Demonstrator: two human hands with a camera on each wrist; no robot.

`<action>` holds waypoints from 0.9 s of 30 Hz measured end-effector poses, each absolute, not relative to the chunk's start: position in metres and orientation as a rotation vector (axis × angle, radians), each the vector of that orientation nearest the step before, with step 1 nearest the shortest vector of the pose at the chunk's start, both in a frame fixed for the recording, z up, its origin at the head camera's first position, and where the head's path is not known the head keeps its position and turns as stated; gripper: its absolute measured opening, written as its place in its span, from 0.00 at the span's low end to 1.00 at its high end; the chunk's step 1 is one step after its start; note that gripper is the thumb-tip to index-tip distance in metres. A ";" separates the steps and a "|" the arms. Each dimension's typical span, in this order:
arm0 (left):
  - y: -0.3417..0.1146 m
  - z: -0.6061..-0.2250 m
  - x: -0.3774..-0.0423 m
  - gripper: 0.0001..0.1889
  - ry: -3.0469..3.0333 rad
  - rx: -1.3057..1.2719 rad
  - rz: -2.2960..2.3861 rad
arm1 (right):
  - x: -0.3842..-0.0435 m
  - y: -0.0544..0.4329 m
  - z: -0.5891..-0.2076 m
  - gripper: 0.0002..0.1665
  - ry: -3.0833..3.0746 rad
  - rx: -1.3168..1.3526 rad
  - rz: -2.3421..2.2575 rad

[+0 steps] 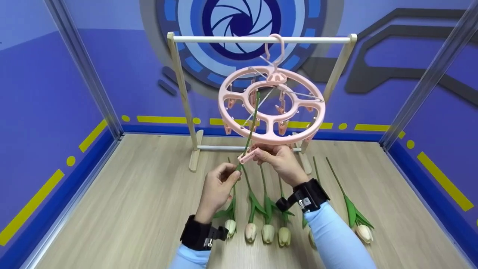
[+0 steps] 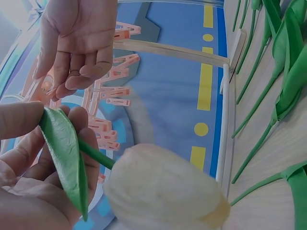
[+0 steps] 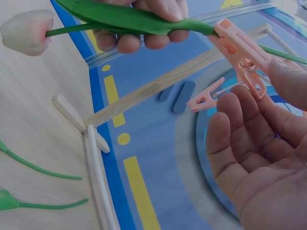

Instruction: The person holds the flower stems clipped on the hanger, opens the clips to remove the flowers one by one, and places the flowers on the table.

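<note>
My left hand [image 1: 220, 183] pinches an artificial tulip by its green stem [image 1: 251, 130]. Its pale flower [image 2: 163, 187] hangs below the hand, and the stem's bare end points up past the hanger ring. Between thumb and fingers, my right hand [image 1: 282, 164] holds a pink clothespin [image 3: 242, 57] just under the ring. The clothespin's tip lies across the stem, right above the left hand. This clothespin belongs to a round pink clip hanger [image 1: 270, 140], tilted toward me, with several other clothespins dangling around it.
The hanger hooks over the white bar [image 1: 224, 39] of a wooden rack. Several tulips lie on the wood-grain table [image 1: 149, 194], flowers toward me, among them a pale one [image 1: 364, 233] at the right. Blue printed panels [image 1: 44, 112] enclose the back and sides.
</note>
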State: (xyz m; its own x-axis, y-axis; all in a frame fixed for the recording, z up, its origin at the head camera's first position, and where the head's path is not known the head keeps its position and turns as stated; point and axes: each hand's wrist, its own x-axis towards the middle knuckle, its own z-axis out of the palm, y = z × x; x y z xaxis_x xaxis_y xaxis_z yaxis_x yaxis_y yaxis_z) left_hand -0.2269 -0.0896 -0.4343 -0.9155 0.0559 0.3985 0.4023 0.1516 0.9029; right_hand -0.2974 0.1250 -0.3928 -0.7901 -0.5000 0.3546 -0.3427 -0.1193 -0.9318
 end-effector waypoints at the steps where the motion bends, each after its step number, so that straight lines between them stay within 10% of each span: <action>1: -0.089 -0.434 -0.227 0.10 -2.158 -0.440 -1.827 | -0.297 0.125 -0.392 0.17 2.016 -0.967 -2.046; 27: -0.086 -0.442 -0.229 0.10 -2.140 -0.466 -1.757 | -0.296 0.126 -0.389 0.15 2.083 -0.907 -2.035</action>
State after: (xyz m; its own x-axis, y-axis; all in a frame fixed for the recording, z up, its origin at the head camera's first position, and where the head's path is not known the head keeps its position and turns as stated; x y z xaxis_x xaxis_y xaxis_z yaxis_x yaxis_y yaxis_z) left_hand -0.2292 -0.0865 -0.4423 -0.8913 0.0410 0.4515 0.4508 0.1848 0.8733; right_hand -0.2956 0.1259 -0.3895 -0.8192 -0.4664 0.3336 -0.3442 -0.0653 -0.9366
